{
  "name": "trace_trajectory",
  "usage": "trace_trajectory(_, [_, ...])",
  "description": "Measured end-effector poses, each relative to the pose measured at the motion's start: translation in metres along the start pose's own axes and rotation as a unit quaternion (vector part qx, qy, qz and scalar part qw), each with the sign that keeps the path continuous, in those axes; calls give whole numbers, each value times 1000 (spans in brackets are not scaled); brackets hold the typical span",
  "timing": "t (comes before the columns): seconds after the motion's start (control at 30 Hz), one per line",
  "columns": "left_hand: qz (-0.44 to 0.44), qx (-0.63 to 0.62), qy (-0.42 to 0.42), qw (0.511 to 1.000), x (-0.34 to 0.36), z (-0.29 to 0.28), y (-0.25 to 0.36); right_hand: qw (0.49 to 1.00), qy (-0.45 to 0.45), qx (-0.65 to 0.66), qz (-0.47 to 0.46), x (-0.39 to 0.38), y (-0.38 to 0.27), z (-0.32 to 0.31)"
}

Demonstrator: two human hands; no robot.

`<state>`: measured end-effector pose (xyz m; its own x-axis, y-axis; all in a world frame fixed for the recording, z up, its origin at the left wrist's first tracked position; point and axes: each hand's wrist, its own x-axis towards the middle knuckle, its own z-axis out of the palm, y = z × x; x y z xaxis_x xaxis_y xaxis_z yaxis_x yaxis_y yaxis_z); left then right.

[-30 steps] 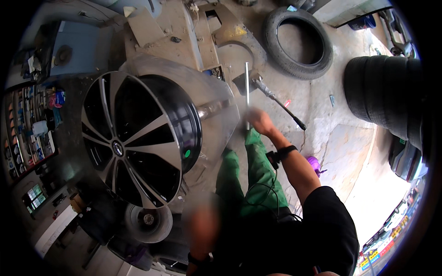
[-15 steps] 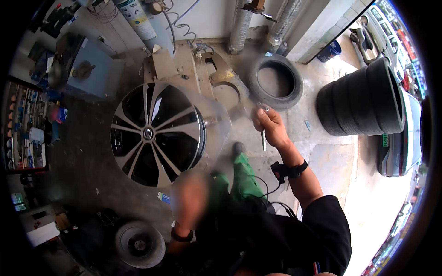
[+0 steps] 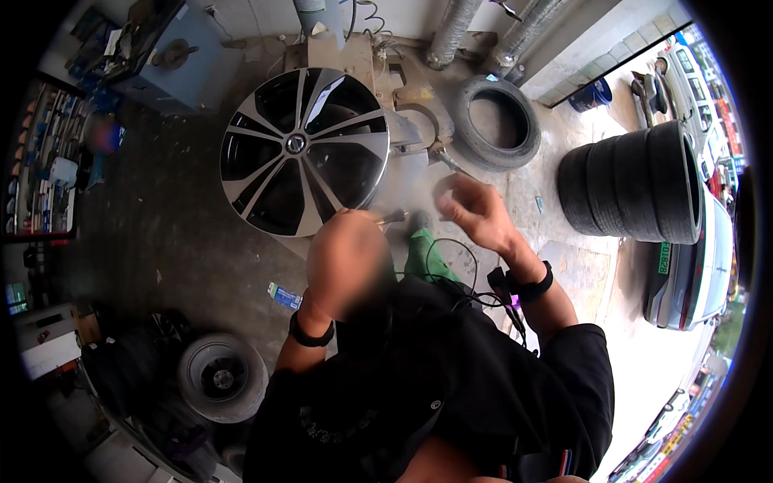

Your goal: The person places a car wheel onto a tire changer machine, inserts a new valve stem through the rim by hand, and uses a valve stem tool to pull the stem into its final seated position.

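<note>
The left hand [image 3: 348, 258] is positioned at the lower edge of a bare black-and-silver wheel [image 3: 295, 146]; contact cannot be confirmed because the hand is blurred. A short dark piece [image 3: 393, 217] is seen projecting just beside its fingers, but whether it is gripped cannot be told. The right hand [image 3: 481, 216] is raised to the right of the wheel, with fingers half curled and thumb turned inward; no object can be made out in it, and its hold cannot be told.

The wheel is located ahead of the body, left of centre, with its spoked face exposed. It is probably supported from behind by the tan metal base [image 3: 415, 97], which would leave the rim edge accessible; the mounting is hidden. Straps [image 3: 312, 328] are worn at both wrists, and a black cable [image 3: 475, 262] is looped near the right one, presumably with slack so that reach is not limited.

Beyond the right hand, a tyre [image 3: 483, 153] is laid flat, and farther right a stack of tyres [image 3: 624, 185] is placed face to face, likely to save floor space.
</note>
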<state>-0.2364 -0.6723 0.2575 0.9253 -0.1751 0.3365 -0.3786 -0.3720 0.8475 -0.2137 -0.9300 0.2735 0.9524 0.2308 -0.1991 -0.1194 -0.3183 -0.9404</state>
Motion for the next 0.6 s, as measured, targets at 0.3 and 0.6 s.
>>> trace_trajectory(0.3, [66,11,7,998,-3,-12,31,989,-128,-7,-70,-8,-31,23])
trace_trajectory(0.6, [34,-5,0,999,-12,-11,38,952,-92,-63,-285,-7,-24,37])
